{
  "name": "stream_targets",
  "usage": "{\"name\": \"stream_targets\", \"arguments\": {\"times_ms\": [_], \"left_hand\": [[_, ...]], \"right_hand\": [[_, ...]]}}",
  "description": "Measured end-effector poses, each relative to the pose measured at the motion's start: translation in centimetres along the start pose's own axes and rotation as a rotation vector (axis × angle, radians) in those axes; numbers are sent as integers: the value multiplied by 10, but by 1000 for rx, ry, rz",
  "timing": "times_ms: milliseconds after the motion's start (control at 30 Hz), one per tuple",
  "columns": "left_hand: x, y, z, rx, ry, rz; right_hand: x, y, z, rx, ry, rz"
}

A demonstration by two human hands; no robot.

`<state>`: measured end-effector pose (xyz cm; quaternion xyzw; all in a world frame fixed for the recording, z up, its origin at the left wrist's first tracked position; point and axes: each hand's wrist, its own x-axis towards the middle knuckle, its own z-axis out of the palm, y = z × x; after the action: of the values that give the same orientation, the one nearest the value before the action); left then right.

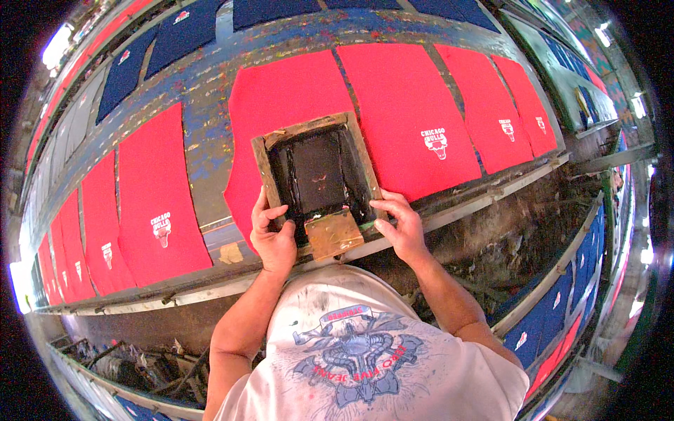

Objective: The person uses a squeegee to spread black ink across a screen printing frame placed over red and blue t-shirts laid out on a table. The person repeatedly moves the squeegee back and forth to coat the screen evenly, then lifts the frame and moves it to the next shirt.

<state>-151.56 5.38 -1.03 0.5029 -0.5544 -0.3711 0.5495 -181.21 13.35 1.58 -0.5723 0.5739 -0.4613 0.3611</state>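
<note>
A small wooden screen frame (303,123) with dark, inked mesh (314,168) lies on a red fabric panel (286,88). At its near end is a brown rectangular board piece (333,235). My left hand (274,238) grips the frame's left side near the lower corner, fingers curled on the wood. My right hand (400,224) holds the right side at the lower corner, fingers bent around the edge.
More red panels (400,84), several with white printed logos, lie in a row along the long paint-spotted table (207,175). Navy panels (182,45) lie on its far side. A metal rail (519,179) runs along the near edge; another table with navy panels (544,316) stands lower right.
</note>
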Motion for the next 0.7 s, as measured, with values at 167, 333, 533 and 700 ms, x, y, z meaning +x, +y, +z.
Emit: {"name": "stream_targets", "arguments": {"times_ms": [167, 333, 533, 700], "left_hand": [[0, -1, 0, -25, -10, -27], [1, -1, 0, -60, -12, -63], [0, -3, -2, -77, -19, -88], [-1, -5, -1, -6, -11, -76]], "right_hand": [[-2, 5, -2, 17, -13, -4], [-2, 5, -4, 4, -14, -2], [-3, 7, -2, 27, -9, -31], [-2, 10, 0, 50, 1, -16]]}}
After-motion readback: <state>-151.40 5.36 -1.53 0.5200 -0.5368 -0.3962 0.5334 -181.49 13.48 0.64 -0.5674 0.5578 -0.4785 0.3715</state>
